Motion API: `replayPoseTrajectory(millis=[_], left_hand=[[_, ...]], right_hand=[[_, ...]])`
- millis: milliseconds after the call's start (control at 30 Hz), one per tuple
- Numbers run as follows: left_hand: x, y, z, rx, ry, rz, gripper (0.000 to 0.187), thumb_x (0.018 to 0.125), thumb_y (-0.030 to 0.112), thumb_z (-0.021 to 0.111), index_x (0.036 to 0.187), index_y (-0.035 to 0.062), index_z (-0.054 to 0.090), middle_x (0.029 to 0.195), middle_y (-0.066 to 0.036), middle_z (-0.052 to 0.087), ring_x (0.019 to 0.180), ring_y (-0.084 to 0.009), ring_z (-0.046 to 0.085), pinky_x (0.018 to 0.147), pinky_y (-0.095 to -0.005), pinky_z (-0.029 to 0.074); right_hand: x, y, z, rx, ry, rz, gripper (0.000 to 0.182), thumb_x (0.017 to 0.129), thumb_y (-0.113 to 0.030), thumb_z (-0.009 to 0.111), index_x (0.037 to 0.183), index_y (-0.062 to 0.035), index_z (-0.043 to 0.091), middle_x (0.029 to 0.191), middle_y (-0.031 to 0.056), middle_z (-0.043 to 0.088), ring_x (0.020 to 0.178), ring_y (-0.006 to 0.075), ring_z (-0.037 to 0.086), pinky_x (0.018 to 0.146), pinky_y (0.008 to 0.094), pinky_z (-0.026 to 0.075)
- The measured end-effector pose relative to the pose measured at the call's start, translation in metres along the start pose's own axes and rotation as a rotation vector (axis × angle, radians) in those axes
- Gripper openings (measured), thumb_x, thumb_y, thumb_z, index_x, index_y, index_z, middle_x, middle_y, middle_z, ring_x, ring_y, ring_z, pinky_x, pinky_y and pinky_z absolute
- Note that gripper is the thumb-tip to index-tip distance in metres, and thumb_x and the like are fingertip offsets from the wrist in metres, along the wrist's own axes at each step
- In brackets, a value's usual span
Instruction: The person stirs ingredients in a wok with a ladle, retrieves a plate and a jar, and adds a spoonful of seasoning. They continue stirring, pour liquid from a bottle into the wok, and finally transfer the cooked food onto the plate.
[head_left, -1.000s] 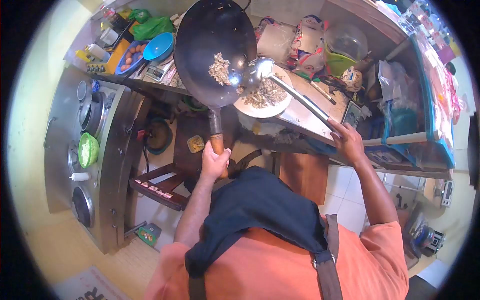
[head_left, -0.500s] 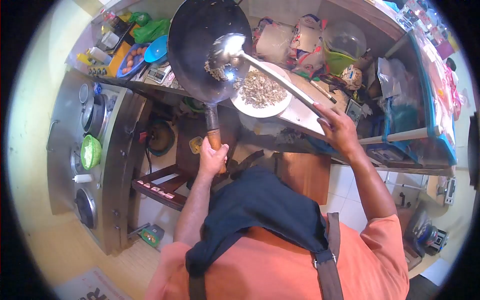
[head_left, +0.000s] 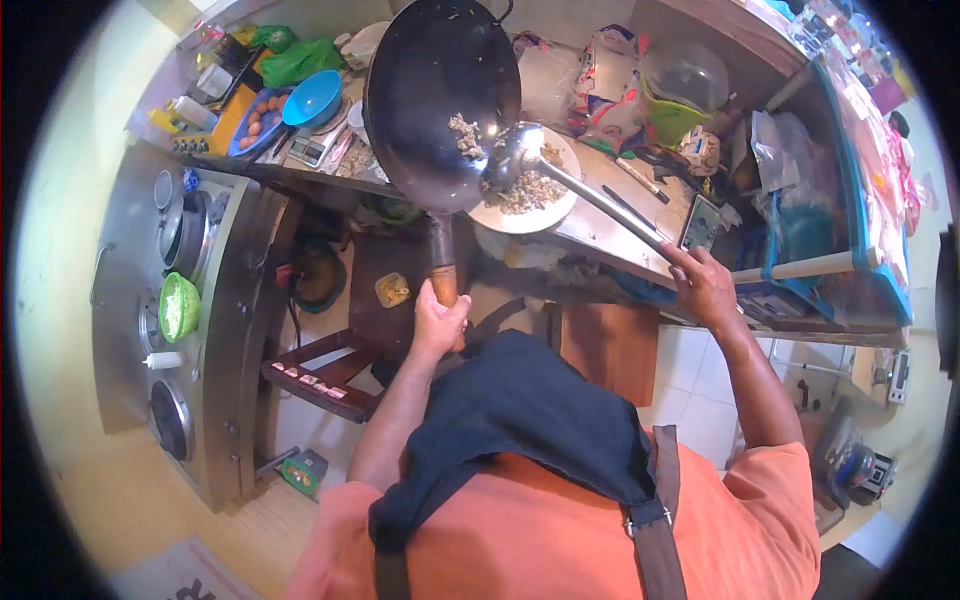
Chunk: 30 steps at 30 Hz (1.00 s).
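My left hand (head_left: 440, 318) is wrapped round the wooden handle of a dark wok (head_left: 435, 90), which is tilted beside and partly over a white plate (head_left: 550, 216). Chopped, cooked food (head_left: 525, 197) is heaped on the plate, and a small clump of it remains on the wok's inner surface. My right hand (head_left: 702, 283) grips the long handle of a metal ladle (head_left: 605, 205). The ladle's bowl is at the wok's right edge, above the plate, and hides part of the food.
A blue bowl (head_left: 312, 98), a basket of eggs (head_left: 262, 122) and a digital scale (head_left: 310, 148) sit on the counter at the left. Plastic packs (head_left: 608, 88) and a green basket (head_left: 672, 118) stand behind. A wooden chair (head_left: 320, 375) is below, near a stove (head_left: 170, 330).
The wok and my left hand have moved right. The ladle's bowl has shifted down and right, out of the wok's middle to its edge, and my right hand has moved slightly down and right.
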<state>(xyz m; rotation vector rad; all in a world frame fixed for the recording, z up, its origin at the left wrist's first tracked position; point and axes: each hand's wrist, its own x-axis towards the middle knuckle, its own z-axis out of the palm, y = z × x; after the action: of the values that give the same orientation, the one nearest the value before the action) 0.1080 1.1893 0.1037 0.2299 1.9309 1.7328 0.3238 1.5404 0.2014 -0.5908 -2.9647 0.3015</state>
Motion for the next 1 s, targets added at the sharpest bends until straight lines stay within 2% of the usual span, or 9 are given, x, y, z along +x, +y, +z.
replayPoseTrajectory(millis=[200,267,400,467,600,700,733,833,1000], left_hand=[[-0.002,0.0,-0.002,0.035,0.025,0.0,0.03,0.081,0.006,0.065,0.101,0.0043,0.043,0.072,-0.004,0.053,0.05,-0.0091,0.052,0.043,-0.0248,0.044],[-0.002,-0.002,-0.003,0.04,0.022,0.006,0.029,0.081,0.006,0.065,0.1,0.0045,0.042,0.072,-0.004,0.054,0.049,-0.0091,0.052,0.043,-0.0251,0.044],[-0.008,-0.005,-0.001,0.071,0.016,0.03,0.029,0.082,0.005,0.065,0.1,0.0048,0.042,0.072,-0.004,0.053,0.049,-0.0089,0.052,0.043,-0.0248,0.044],[-0.014,-0.005,0.002,0.036,0.022,0.041,0.029,0.082,0.006,0.065,0.1,0.0049,0.042,0.07,-0.004,0.053,0.049,-0.0088,0.052,0.043,-0.0243,0.043],[-0.018,-0.005,0.004,0.031,0.048,0.066,0.028,0.082,0.006,0.065,0.099,0.0043,0.043,0.068,-0.003,0.053,0.049,-0.0087,0.053,0.043,-0.0242,0.043],[-0.01,-0.008,0.002,0.041,0.065,0.078,0.029,0.082,0.005,0.065,0.1,0.0032,0.043,0.07,-0.003,0.053,0.05,-0.0086,0.053,0.044,-0.0244,0.044],[-0.005,-0.01,0.001,0.038,0.061,0.086,0.029,0.082,0.005,0.065,0.101,0.0026,0.043,0.071,-0.004,0.053,0.05,-0.0087,0.053,0.044,-0.0244,0.044],[0.005,-0.01,0.004,0.027,0.063,0.095,0.029,0.082,0.005,0.065,0.1,0.0022,0.043,0.071,-0.004,0.053,0.05,-0.0087,0.053,0.044,-0.0243,0.044],[0.007,-0.01,0.004,0.05,0.088,0.112,0.028,0.081,0.006,0.066,0.098,0.0028,0.044,0.07,-0.004,0.053,0.051,-0.0094,0.053,0.045,-0.0256,0.044]], right_hand=[[-0.004,0.004,-0.011,0.082,-0.013,0.079,0.046,0.083,-0.012,0.065,0.126,-0.026,0.059,0.088,0.0119,0.059,0.082,0.0312,0.061,0.072,0.0404,0.05],[0.011,-0.006,-0.008,0.15,0.104,0.028,0.046,0.083,-0.012,0.066,0.127,-0.025,0.059,0.088,0.0132,0.06,0.082,0.0325,0.06,0.073,0.0396,0.05],[0.051,-0.041,-0.008,0.282,0.164,-0.032,0.045,0.083,-0.014,0.066,0.126,-0.0252,0.059,0.089,0.0132,0.061,0.083,0.0332,0.06,0.075,0.0391,0.049],[0.061,-0.047,-0.001,0.366,0.174,-0.065,0.04,0.083,-0.014,0.064,0.122,-0.0248,0.061,0.092,0.0152,0.06,0.085,0.0374,0.06,0.076,0.044,0.048],[0.041,-0.031,0.007,0.134,0.013,0.023,0.049,0.085,-0.015,0.064,0.131,-0.0287,0.055,0.092,0.0112,0.059,0.083,0.0322,0.061,0.075,0.0421,0.049],[0.021,-0.014,0.005,0.123,-0.028,0.035,0.048,0.085,-0.014,0.063,0.13,-0.0291,0.055,0.09,0.0109,0.058,0.083,0.0321,0.06,0.074,0.0419,0.049],[0.015,-0.01,0.004,0.105,0.003,0.042,0.044,0.085,-0.014,0.062,0.125,-0.0313,0.058,0.089,0.012,0.059,0.084,0.0339,0.061,0.072,0.0442,0.049],[0.004,0.002,0.001,0.073,0.002,0.06,0.048,0.084,-0.012,0.064,0.128,-0.0276,0.057,0.088,0.0119,0.057,0.082,0.032,0.06,0.072,0.0422,0.049],[-0.001,-0.004,-0.008,0.101,0.03,0.049,0.048,0.083,-0.011,0.065,0.126,-0.0296,0.058,0.089,0.0116,0.058,0.081,0.0324,0.061,0.071,0.0426,0.05]])
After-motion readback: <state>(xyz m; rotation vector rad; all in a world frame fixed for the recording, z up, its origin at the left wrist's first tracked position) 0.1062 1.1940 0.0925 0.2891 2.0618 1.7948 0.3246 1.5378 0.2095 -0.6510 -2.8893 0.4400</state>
